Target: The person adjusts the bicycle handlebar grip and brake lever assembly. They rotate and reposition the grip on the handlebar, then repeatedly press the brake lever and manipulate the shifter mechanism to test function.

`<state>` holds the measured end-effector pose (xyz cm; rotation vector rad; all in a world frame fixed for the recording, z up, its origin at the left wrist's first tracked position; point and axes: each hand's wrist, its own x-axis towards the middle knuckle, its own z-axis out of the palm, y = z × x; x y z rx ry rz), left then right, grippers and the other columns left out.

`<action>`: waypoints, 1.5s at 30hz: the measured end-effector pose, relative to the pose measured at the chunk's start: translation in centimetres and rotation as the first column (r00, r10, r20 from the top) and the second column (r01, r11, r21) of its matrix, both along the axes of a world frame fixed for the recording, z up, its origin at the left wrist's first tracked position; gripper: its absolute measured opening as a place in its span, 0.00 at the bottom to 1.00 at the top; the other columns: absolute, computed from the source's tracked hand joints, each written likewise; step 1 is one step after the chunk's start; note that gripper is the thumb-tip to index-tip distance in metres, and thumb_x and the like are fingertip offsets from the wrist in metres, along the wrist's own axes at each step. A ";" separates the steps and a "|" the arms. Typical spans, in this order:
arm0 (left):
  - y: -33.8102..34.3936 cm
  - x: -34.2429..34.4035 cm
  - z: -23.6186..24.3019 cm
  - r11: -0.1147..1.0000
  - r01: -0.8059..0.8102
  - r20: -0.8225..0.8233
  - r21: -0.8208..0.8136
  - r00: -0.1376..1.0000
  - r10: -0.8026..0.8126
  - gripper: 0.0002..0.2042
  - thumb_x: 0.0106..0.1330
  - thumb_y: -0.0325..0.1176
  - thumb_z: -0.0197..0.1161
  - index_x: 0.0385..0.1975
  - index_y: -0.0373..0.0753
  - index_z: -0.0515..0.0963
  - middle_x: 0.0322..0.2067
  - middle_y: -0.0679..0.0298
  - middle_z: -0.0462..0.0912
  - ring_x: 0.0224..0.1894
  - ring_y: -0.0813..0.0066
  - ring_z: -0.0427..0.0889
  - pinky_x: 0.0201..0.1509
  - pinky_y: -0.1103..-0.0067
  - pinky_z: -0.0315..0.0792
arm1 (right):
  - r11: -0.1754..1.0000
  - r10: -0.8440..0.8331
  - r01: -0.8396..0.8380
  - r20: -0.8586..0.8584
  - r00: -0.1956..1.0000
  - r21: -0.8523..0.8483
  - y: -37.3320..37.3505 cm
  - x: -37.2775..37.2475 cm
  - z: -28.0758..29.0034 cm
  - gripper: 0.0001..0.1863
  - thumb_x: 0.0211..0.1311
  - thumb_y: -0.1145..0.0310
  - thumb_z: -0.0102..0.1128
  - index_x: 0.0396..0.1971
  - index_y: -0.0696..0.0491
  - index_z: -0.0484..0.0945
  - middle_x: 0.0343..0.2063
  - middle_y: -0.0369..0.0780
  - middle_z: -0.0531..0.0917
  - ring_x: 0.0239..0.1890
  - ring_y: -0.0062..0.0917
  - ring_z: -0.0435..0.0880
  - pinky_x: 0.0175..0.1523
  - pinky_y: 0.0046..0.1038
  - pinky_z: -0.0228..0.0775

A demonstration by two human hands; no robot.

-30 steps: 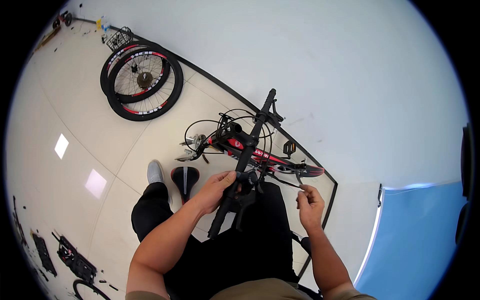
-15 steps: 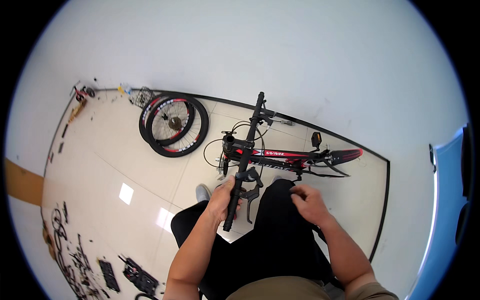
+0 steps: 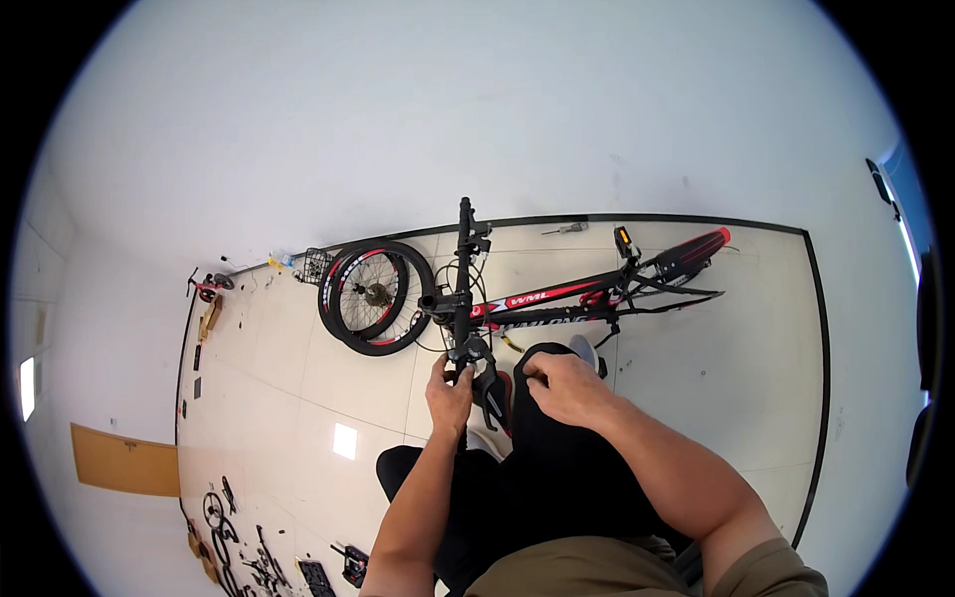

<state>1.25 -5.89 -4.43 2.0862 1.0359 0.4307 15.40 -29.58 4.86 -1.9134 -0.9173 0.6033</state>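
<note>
Head view: left grip [image 3: 451, 402] clamps the centre-frame handlebar [image 3: 464, 251], running top to bottom, part-hidden; right grip [image 3: 574, 390]: cannot tell if closed.

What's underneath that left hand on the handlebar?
The black handlebar passes under the left hand and shows above it in the picture; a brake lever shows to the hand's right. The stretch beneath the hand is covered.

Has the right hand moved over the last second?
Yes: judged against the bicycle frame, the right hand has moved left, away from the red-tipped mudguard and closer to the handlebar.
</note>
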 end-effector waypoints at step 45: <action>2.8 -0.2 -0.2 0.996 -0.069 -0.045 -0.047 0.997 0.067 0.21 0.77 0.45 0.62 0.42 0.27 0.83 0.23 0.61 0.82 0.25 0.76 0.78 0.27 0.76 0.70 | 0.999 -0.005 0.007 -0.038 0.999 0.034 0.5 -0.2 0.7 0.10 0.65 0.71 0.63 0.43 0.59 0.83 0.35 0.50 0.88 0.40 0.44 0.88 0.48 0.40 0.79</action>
